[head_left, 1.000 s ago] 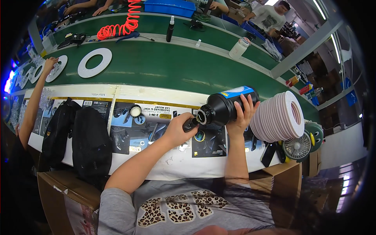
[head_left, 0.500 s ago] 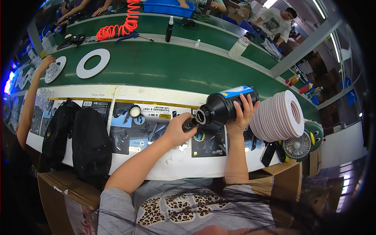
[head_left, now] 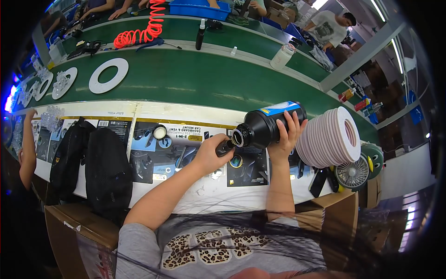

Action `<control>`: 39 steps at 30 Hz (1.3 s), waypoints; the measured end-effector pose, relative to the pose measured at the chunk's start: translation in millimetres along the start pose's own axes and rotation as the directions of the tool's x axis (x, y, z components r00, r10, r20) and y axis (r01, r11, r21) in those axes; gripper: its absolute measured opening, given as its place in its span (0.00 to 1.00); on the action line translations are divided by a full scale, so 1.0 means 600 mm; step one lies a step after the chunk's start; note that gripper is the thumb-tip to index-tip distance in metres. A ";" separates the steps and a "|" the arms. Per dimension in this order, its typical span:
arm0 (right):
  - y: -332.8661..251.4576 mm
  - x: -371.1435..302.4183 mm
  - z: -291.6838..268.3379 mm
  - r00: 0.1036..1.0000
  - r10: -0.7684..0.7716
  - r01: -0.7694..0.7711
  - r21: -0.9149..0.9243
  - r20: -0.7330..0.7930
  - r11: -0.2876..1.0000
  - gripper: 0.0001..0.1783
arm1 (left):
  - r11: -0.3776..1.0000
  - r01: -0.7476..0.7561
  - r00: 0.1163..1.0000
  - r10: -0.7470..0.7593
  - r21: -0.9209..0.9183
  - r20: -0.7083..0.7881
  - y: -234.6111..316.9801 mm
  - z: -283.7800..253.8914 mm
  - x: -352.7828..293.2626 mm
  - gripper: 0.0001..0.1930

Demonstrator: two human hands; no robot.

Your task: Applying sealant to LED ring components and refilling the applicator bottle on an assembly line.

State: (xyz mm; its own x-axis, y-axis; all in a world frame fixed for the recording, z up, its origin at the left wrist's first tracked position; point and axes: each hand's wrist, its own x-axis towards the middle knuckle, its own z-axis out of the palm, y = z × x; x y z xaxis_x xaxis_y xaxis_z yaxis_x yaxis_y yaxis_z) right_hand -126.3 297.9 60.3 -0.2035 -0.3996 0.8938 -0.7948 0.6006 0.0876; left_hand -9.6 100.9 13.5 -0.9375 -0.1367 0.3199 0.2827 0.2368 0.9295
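Bottle (head_left: 261, 129) open, tipped nearly level, mouth at the vial (head_left: 223, 149), which sits at its 8 o'clock. No stream or fill level visible, so I cannot tell how much is done; recapping appears left. Left hand (head_left: 210, 156) closed round vial; right hand (head_left: 285, 136) wraps bottle. Cap (head_left: 160, 132), probably the bottle's, lies at left hand's 10 o'clock. Bottle's label (head_left: 280, 109): blue, yellow, white. Sheet (head_left: 195, 139) lettering on desk (head_left: 223, 197) is upside down to me.

Across the room, a bright red coiled plastic hose (head_left: 153, 31) dangles left of a long blue plastic bin (head_left: 197, 9). A flat white ring (head_left: 94, 80) lies on the green surface (head_left: 200, 76); two black fabric bundles (head_left: 109, 167) lie side by side on the white tabletop (head_left: 223, 201).
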 end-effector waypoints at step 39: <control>0.005 0.000 -0.004 1.000 -0.010 0.010 -0.017 0.013 1.000 0.33 | 0.999 0.039 0.999 -0.039 0.007 0.019 0.000 -0.001 0.002 0.12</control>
State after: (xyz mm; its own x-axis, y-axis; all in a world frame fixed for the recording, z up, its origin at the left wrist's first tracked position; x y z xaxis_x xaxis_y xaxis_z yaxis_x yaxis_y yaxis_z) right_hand -127.6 301.5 61.5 -0.2034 -0.4144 0.8871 -0.7870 0.6082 0.1036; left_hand -10.5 100.3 13.7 -0.9514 -0.1276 0.2802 0.2449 0.2378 0.9399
